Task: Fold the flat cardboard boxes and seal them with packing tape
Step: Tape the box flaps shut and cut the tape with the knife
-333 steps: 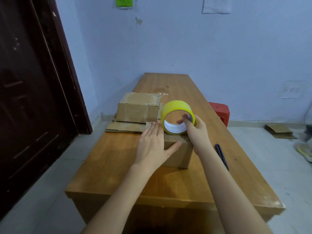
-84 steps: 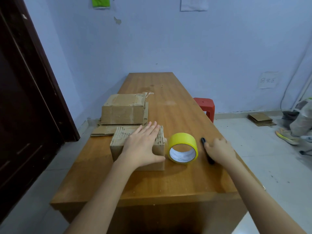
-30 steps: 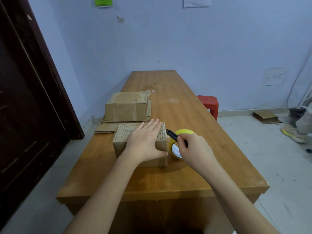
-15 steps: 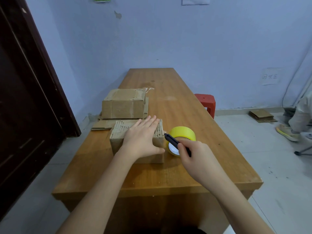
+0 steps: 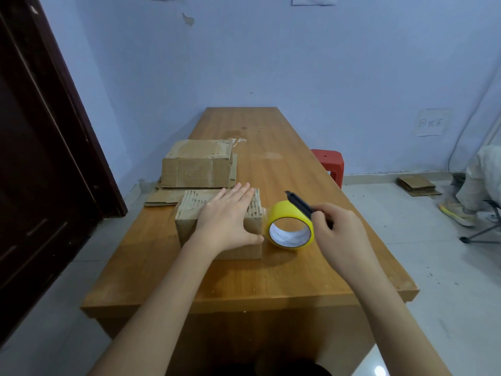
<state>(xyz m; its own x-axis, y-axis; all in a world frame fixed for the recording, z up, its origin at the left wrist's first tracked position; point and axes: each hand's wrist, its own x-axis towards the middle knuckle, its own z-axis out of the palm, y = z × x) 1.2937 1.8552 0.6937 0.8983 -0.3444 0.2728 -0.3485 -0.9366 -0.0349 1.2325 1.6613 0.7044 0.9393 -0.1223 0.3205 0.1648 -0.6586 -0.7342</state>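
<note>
A: Why is the left hand (image 5: 226,219) lying like this on the near box (image 5: 219,229)?

B: It is pressing flat, with straight fingers, on the top of the box, and the thumb is reaching down the front face. I think it is keeping the flaps down and the box steady on the bench (image 5: 271,278) while the tape is being cut.

A: And the right hand (image 5: 337,229)?

B: It is gripping a black cutter (image 5: 301,206), fingers curled around the handle, and it is holding it just right of the box, above the yellow tape roll (image 5: 290,226). The tip is pointing up and away from the person (probably waiting for the cut).

A: Where is the roll standing?

B: On its edge, just beside the right side of the box, nearly touching it.

A: Is tape running from the roll to the box?

B: I cannot tell; the strip is too thin and clear, and the left hand is hiding the seam. Also I cannot see if a blade is out.

A: Behind the box?

B: A finished box (image 5: 196,164) is sitting on flat cardboard (image 5: 162,196), whose far part is hidden.
</note>
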